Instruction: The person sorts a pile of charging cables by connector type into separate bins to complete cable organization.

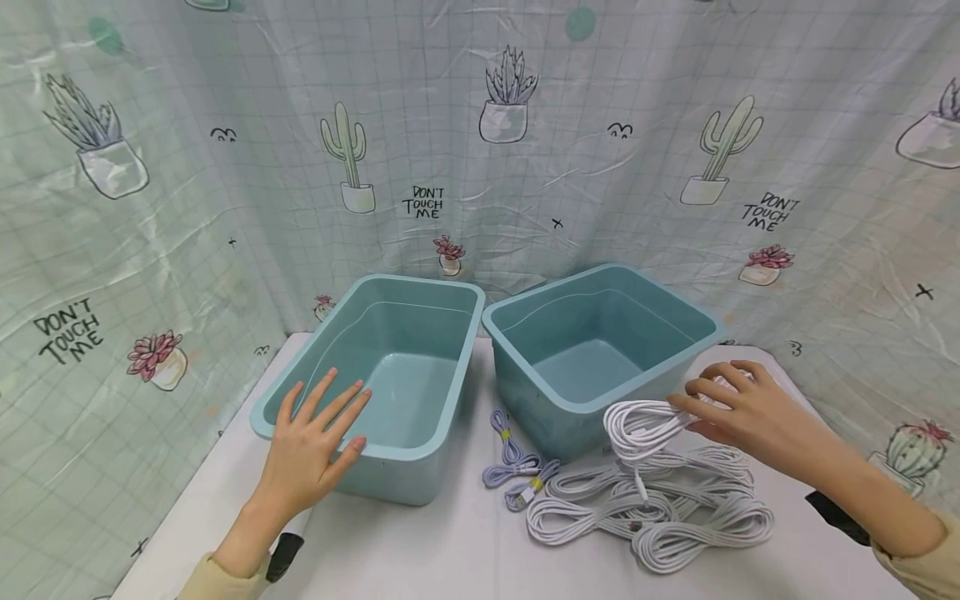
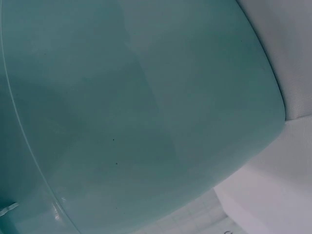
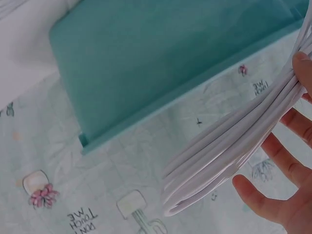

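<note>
My right hand (image 1: 738,408) grips a coiled bundle of white cable (image 1: 641,429), raised over the pile in front of the right bin. The right wrist view shows the looped cable (image 3: 229,146) pinched between thumb and fingers, one end of the coil sticking out free. Below lie several more white cable coils (image 1: 697,533), overlapping one another on the table. With fingers spread, my left hand (image 1: 303,454) is at the near left rim of the left teal bin (image 1: 431,454), holding nothing. The left wrist view is filled by the bin's outer wall (image 2: 161,112).
A second teal bin (image 1: 551,404) stands right of the first, their rims close together. Between the bins' near ends lie small lavender cables (image 1: 513,471) with yellow ties. A patterned curtain (image 1: 420,125) hangs behind and at both sides of the white table (image 1: 420,550).
</note>
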Motion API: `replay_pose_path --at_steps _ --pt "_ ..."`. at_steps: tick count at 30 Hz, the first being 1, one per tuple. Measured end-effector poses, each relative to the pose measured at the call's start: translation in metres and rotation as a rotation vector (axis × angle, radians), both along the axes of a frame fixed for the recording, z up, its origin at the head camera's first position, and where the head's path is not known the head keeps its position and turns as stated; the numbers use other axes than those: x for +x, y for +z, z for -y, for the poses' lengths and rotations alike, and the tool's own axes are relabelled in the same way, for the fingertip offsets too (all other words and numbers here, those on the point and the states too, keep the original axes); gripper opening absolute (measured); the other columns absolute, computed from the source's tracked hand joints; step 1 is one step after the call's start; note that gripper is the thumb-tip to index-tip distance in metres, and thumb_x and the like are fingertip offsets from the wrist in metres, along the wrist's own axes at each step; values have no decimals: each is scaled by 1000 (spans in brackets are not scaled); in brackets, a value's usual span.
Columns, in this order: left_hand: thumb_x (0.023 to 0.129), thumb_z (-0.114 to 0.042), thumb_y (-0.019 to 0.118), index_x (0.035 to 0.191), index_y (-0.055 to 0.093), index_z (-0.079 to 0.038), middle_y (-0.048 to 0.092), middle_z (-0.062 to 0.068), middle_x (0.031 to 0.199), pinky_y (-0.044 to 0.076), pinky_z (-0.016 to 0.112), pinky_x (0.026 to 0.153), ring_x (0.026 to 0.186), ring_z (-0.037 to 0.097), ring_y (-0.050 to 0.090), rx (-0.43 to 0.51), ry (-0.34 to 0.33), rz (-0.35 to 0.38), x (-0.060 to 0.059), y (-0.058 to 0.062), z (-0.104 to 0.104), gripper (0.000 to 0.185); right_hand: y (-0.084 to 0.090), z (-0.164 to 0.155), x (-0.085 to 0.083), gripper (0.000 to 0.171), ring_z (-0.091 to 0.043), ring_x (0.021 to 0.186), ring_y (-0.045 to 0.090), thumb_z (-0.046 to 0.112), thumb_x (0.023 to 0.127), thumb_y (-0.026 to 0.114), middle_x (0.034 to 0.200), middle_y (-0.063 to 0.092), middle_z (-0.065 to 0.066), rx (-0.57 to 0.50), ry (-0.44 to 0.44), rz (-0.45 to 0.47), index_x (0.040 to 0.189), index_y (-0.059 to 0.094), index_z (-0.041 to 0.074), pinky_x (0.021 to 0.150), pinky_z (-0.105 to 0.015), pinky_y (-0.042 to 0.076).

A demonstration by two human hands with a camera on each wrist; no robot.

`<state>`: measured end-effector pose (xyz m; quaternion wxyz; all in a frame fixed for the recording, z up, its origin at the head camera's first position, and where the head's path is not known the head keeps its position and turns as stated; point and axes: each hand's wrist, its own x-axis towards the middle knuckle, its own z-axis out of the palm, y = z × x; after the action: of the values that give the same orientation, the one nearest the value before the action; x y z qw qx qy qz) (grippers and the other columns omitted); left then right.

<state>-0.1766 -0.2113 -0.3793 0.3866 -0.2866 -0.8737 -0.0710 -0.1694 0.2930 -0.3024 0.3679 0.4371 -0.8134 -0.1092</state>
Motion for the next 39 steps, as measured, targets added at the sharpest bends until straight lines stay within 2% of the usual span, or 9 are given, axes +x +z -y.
replay_pose_path --at_steps 5,15,22,35,37,39 --pt "94 -52 17 125 53 -12 56 9 124 21 60 98 128 33 35 2 2 4 0 0 0 61 15 0 -7 45 -19 85 50 44 97 16 85 56 4 -22 23 -14 100 57 25 66 -43 42" --pt "94 -51 19 124 54 -12 57 9 123 23 60 97 129 31 34 8 -3 -18 0 -1 0 60 36 3 -26 50 -22 86 50 46 95 17 85 59 3 -42 58 17 100 61 24 67 -46 41" --pt "94 -51 19 124 53 -13 57 10 122 24 60 95 130 30 33 12 -11 -30 0 -2 0 59 46 7 -43 50 -22 87 50 46 96 18 87 57 1 -22 45 6 99 62 23 67 -47 42" --pt "94 -51 19 125 53 -14 57 9 123 23 60 96 131 29 33 8 -5 -27 0 -2 0 59 60 17 -78 55 -25 89 52 48 93 14 89 60 -3 4 -4 47 99 61 22 72 -51 43" --pt "94 -51 19 124 53 -13 57 9 123 23 60 96 131 29 33 9 -5 -27 -1 -2 0 59 61 18 -83 49 -25 90 52 48 93 20 90 60 -3 12 -21 65 100 61 22 73 -51 43" --pt "94 -51 20 125 53 -13 57 9 123 23 60 96 131 29 33 13 -11 -28 -1 -2 0 59 62 19 -88 32 -25 91 52 42 92 39 91 61 -4 22 -40 80 101 61 22 74 -51 43"
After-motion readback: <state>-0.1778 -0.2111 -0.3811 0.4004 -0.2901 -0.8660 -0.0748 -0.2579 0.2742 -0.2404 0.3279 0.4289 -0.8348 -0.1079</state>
